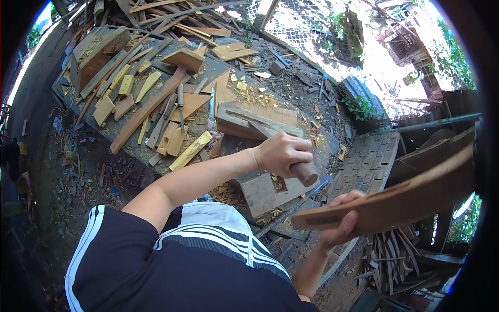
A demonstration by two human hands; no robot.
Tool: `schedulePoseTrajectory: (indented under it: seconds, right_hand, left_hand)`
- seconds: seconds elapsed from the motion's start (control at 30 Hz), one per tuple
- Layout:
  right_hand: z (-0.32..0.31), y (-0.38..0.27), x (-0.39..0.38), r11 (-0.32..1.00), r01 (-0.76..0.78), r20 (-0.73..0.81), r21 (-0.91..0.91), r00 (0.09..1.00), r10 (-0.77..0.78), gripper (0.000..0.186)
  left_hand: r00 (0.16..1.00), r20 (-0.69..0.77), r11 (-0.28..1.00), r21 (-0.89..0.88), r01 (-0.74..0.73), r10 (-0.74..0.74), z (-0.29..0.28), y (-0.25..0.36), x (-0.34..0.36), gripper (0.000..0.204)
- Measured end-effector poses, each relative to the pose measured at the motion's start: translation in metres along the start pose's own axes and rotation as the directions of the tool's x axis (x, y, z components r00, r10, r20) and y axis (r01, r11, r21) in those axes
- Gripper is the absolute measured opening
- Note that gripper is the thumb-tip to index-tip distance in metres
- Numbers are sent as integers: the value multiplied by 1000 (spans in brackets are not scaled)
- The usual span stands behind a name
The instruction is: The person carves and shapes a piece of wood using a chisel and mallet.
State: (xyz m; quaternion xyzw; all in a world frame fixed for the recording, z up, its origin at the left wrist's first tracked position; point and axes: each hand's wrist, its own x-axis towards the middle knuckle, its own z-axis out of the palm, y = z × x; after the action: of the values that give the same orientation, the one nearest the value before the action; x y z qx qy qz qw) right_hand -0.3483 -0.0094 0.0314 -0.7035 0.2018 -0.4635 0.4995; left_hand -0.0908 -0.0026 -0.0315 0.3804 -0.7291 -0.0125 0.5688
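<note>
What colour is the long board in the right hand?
The board is brown; head view shows it.

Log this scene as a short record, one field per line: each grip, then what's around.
Left grip: closed around a brown cylindrical wooden handle
Right grip: holding a long, curved brown wooden board
Left side: pale yellow wooden blocks
Lower right: thin brown wooden strips, heaped
Background, top: grey wire-mesh fence

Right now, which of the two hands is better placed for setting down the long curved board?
Probably the right hand: it holds the board near one end, while the left hand is closed around a round wooden handle.
</note>
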Motion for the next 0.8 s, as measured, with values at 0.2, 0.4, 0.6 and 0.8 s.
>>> schedulePoseTrajectory:
  seconds: [0.2, 0.4, 0.6, 0.8]
  right_hand:
    - [49, -4, -49, 814, -65, 22, -577, 995, 94, 87]
    - [56, -5, -60, 803, 182, -29, -568, 970, -241, 85]
    - [40, -12, -68, 717, 119, 176, -687, 984, 6, 84]
    - [46, -4, -64, 681, -141, 122, -719, 938, 324, 90]
  left_hand:
    - [993, 96, 997, -38, -70, 73, 2, 2, -16, 34]
    - [993, 121, 1000, 19, -3, 1, -5, -7, -9, 29]
    - [997, 75, 999, -22, -23, 25, -4, -11, -10, 32]
    - [998, 13, 997, 29, -67, 66, -11, -18, -11, 34]
